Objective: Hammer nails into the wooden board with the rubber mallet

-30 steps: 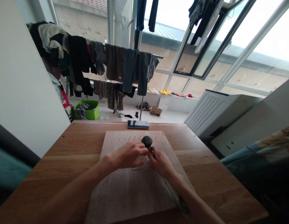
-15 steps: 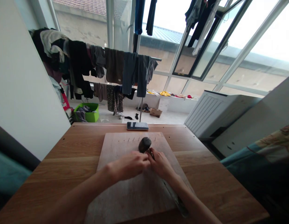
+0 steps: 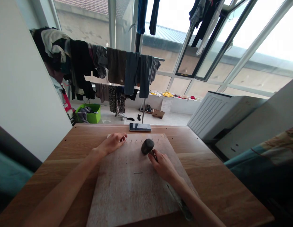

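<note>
My right hand point(image 3: 162, 164) is wrapped round the handle of a mallet with a dark, rounded head point(image 3: 147, 146). The head hangs over a wooden board point(image 3: 127, 195), and the lower handle point(image 3: 179, 201) runs back beneath my forearm. At the board's upper left, my left hand point(image 3: 114, 142) has its fingers curled close to the end of a row of nails point(image 3: 136, 140). Whether those fingertips pinch anything is too small to make out. Several nails in the row stand upright. One loose nail point(image 3: 137, 172) lies flat mid-board.
Beyond the board, a phone point(image 3: 140, 127) lies at the far edge of the wooden table point(image 3: 212, 176). Past it stand a rack of hanging clothes point(image 3: 132, 72) and a green basket point(image 3: 93, 115). A white wall panel point(image 3: 30, 82) rises on the left.
My left hand has moved away from my right hand, up and left to the row's left end. The loose nail now shows on the board. My right hand and the mallet have hardly moved.
</note>
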